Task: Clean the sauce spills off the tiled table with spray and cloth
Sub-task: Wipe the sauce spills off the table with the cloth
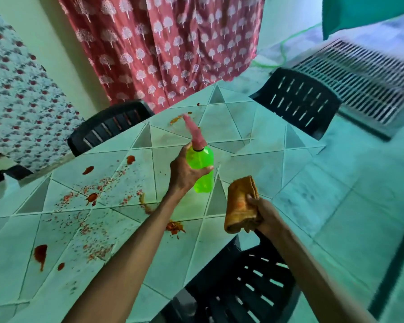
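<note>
Sauce spills [40, 252] lie as red blots, fine spatter and orange smears over the left and middle of the tiled table [261, 164]; a few reach its far edge, while the right part looks mostly bare. The top is pale tiles cut into triangles, with light grout lines. The left hand [184, 173] grips a glossy green plastic spray bottle [202, 164] round its body, above the middle of the table. Its pink nozzle [194, 131] is blurred, so its exact shape is hard to tell. The right hand [264, 213] clutches a folded, ochre cloth [239, 203] just above the near edge. A dark slatted chair [254, 287] stands close against that edge; two more stand at the far left [110, 125] and far right [299, 99]. Open floor lies to the right, and a red patterned curtain [163, 47] hangs beyond the far corner.
</note>
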The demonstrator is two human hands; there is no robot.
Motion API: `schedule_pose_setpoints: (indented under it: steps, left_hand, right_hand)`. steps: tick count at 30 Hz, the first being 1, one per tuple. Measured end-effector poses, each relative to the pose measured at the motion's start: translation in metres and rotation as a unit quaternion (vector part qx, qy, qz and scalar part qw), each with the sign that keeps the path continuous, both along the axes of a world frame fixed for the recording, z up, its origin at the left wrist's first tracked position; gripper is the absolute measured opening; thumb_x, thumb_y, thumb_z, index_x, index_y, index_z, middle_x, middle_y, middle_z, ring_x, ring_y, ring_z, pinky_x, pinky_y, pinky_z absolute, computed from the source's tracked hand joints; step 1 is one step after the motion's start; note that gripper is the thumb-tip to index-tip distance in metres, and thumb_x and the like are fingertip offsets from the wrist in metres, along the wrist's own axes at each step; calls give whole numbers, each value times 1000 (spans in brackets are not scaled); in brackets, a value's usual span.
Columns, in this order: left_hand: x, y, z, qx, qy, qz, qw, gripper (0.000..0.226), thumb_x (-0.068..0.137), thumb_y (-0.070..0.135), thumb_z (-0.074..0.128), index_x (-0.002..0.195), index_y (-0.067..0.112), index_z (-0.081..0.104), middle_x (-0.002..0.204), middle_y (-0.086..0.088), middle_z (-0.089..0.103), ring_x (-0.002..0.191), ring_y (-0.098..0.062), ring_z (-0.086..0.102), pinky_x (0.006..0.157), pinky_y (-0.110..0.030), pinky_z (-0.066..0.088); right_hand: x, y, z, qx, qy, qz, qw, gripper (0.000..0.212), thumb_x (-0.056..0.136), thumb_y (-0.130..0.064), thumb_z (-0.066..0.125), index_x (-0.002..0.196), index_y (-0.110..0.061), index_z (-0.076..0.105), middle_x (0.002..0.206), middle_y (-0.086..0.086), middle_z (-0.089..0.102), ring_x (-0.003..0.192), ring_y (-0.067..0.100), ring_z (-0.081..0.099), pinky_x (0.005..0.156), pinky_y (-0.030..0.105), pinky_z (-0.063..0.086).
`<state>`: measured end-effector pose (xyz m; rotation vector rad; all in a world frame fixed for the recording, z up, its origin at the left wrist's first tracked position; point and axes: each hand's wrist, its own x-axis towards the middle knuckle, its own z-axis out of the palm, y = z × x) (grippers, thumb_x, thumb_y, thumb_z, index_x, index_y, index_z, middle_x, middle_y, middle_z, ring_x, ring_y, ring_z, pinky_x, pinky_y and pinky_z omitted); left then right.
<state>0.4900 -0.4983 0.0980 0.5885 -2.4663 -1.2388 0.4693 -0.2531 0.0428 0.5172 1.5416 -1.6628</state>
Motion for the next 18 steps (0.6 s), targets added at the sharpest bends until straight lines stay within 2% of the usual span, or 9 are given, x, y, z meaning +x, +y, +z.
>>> schedule_pose_setpoints:
  steps: [4, 6, 9, 11, 13, 16, 18]
  left_hand:
    - [-47, 33, -15, 6, -17, -22, 1000, 82, 59, 46, 91, 130, 24, 56, 115, 3, 68, 102, -19, 64, 79, -20, 46]
    - [-62, 45, -19, 15, -19, -33, 999, 82, 59, 48, 91, 129, 26, 55, 115, 5, 68, 103, -18, 64, 81, -24, 50]
    - [-81, 64, -27, 8, -25, -40, 999, 82, 59, 47, 90, 129, 26, 53, 118, 4, 67, 106, -20, 63, 83, -26, 51]
    - [-87, 71, -31, -9, -29, -46, 998, 82, 61, 46, 90, 130, 25, 52, 120, 3, 66, 107, -21, 63, 82, -28, 50]
    - [-90, 76, -34, -21, -31, -49, 998, 83, 61, 47, 89, 131, 25, 50, 121, 2, 66, 107, -22, 62, 83, -30, 51]
    - [-90, 75, -37, -18, -40, -45, 998, 84, 62, 48, 89, 133, 25, 47, 122, 1, 65, 107, -24, 61, 84, -33, 53]
    - [-90, 72, -39, -15, -57, -54, 997, 89, 62, 49, 88, 135, 27, 42, 125, 0, 62, 109, -23, 60, 84, -31, 51]
  right_hand:
    - [-21, 35, -8, -12, -17, -40, 999, 22, 98, -24, 56, 113, -9, 51, 78, 13, 61, 61, 29, 60, 49, 32, 47]
    - [-28, 48, -9, -20, -27, -58, 998, 18, 98, -21, 56, 114, -13, 52, 85, 13, 64, 68, 29, 63, 58, 35, 50]
    - [-39, 69, -15, -26, -28, -68, 997, 26, 97, -22, 58, 122, -14, 52, 90, 14, 66, 73, 31, 64, 67, 39, 49]
    - [-45, 78, -17, -23, -28, -72, 997, 35, 96, -24, 60, 128, -13, 51, 95, 16, 67, 77, 32, 65, 66, 39, 51]
    - [-50, 86, -17, -27, -28, -78, 996, 35, 96, -23, 60, 128, -12, 51, 98, 15, 66, 80, 32, 65, 61, 37, 55]
    - [-54, 92, -20, -33, -31, -80, 996, 35, 96, -22, 60, 129, -12, 51, 106, 16, 65, 87, 33, 65, 69, 40, 55]
    - [-53, 92, -18, -35, -28, -74, 996, 34, 96, -22, 59, 128, -12, 52, 104, 15, 65, 86, 32, 65, 69, 39, 53]
